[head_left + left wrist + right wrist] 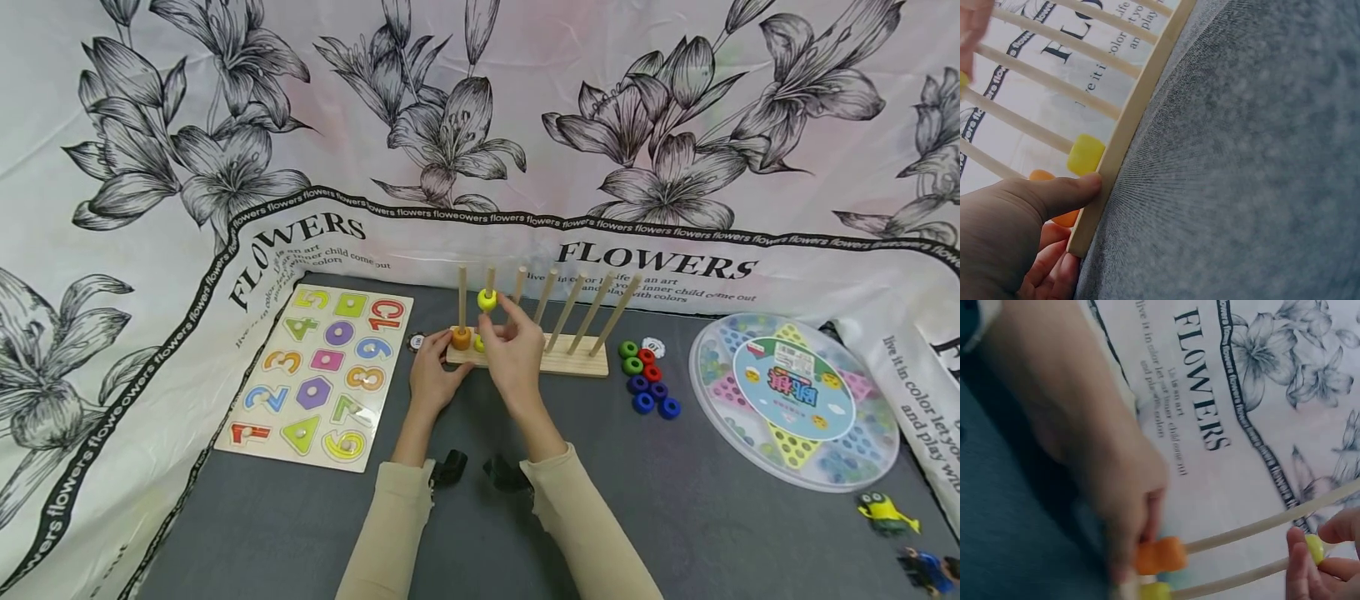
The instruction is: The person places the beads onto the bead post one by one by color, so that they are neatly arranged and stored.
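Note:
A wooden peg stand (573,362) with a row of upright pegs stands at the table's far side. My left hand (437,375) grips its left end, the thumb pressing the front edge of the base in the left wrist view. Orange beads (461,339) sit at the foot of the leftmost peg, beside that hand. With thumb and fingers my right hand (519,350) pinches a yellow bead (1315,549) around the upper part of the second peg. Another yellow bead (1086,155) lies at the bottom of the same peg. The other pegs carry no beads.
Right of the stand lie loose green beads (628,350), red beads (652,372) and blue beads (642,403). A number puzzle board (277,425) lies left. Farther right are a round game box (795,392) and small toy figures (885,512). Flowered cloth (450,242) rises behind.

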Tool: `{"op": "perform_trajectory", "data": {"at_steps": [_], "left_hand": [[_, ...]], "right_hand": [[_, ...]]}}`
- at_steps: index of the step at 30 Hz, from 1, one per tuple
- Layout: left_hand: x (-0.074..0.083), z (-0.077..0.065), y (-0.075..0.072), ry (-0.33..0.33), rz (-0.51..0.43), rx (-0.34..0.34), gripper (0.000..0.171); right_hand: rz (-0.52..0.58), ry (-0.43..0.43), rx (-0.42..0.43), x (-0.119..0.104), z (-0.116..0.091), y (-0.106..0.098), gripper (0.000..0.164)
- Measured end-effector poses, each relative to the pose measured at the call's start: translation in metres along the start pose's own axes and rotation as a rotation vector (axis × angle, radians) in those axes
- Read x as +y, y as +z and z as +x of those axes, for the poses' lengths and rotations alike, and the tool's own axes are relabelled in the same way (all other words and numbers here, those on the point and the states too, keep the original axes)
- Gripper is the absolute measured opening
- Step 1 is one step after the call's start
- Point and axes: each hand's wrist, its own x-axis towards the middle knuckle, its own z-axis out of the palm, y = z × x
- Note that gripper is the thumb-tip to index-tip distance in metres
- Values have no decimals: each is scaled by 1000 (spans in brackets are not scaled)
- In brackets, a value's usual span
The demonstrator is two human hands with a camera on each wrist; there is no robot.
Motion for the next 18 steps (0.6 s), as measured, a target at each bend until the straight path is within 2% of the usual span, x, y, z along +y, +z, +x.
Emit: {"op": "perform_trajectory", "data": {"at_steps": [5,10,15,18], "left_hand": [[0,0,-1,-25,20,-12,64],[-2,0,0,-29,28,-12,65],[-2,0,1,-44,28,-30,67],[-2,1,1,-53,28,-34,67]], "right_hand": [[43,163,-93,23,-7,-3,41],[-24,250,-147,44,-13,-6,40],[-123,289,-192,60,-18,-11,37],[-121,275,-228,67,-18,-16,36]]}}
